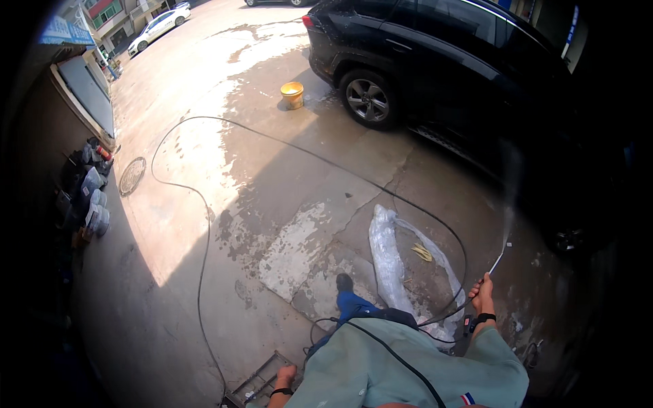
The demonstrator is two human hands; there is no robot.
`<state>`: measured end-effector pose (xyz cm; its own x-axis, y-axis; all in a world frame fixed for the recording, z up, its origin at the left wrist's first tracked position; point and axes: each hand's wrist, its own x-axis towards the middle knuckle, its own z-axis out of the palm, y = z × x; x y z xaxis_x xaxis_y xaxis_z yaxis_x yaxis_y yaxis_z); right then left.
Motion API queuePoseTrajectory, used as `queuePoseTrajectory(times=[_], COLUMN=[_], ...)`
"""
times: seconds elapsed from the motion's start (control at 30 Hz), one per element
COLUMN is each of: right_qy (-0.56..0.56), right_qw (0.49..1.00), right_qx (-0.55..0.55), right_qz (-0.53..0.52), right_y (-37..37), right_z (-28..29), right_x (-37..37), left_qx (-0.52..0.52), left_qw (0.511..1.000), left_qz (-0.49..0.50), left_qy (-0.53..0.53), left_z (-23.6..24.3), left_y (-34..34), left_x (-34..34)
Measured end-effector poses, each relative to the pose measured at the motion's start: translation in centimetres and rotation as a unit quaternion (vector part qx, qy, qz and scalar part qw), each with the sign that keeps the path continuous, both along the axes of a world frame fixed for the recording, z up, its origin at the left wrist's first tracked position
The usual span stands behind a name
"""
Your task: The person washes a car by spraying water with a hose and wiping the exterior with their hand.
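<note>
My right hand (482, 291) is closed around the grip of a pressure washer wand (498, 262), held out to the right. From its tip a thin fan of water (509, 204) sprays toward the side of a black SUV (442, 75). Low at my left side, my left hand (286, 373) is curled into a fist above a metal frame (262, 377) on the ground. I see nothing in its fingers. A long dark hose (299, 146) loops over the concrete and runs back to my right side.
Crumpled clear plastic sheeting (388, 251) lies in front of me, with yellowish gloves or cloth (422, 252) beside it. A yellow bucket (292, 98) stands near the SUV's rear wheel (367, 98). Buckets and clutter (95, 197) line the left wall, near a round manhole cover (132, 176).
</note>
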<state>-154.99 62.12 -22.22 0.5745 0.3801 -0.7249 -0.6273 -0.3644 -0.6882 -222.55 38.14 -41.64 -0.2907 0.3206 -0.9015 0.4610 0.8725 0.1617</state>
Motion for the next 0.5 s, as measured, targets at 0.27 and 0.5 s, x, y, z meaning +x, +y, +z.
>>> queuePoseTrajectory(times=[0.27,0.5], right_qy=[0.012,-0.006], right_qw=[0.999,0.998], right_qx=[-0.026,-0.050], right_qz=[0.013,0.038], right_y=[9.1,17.2], right_z=[-2.2,-0.7], right_x=[-4.2,-7.8], left_qx=[0.274,0.367], left_qw=[0.850,0.815], left_qz=[-0.445,-0.433], left_qy=[0.066,0.120], left_z=[-0.4,-4.5], left_y=[9.1,17.7], left_x=[-6.3,-10.9])
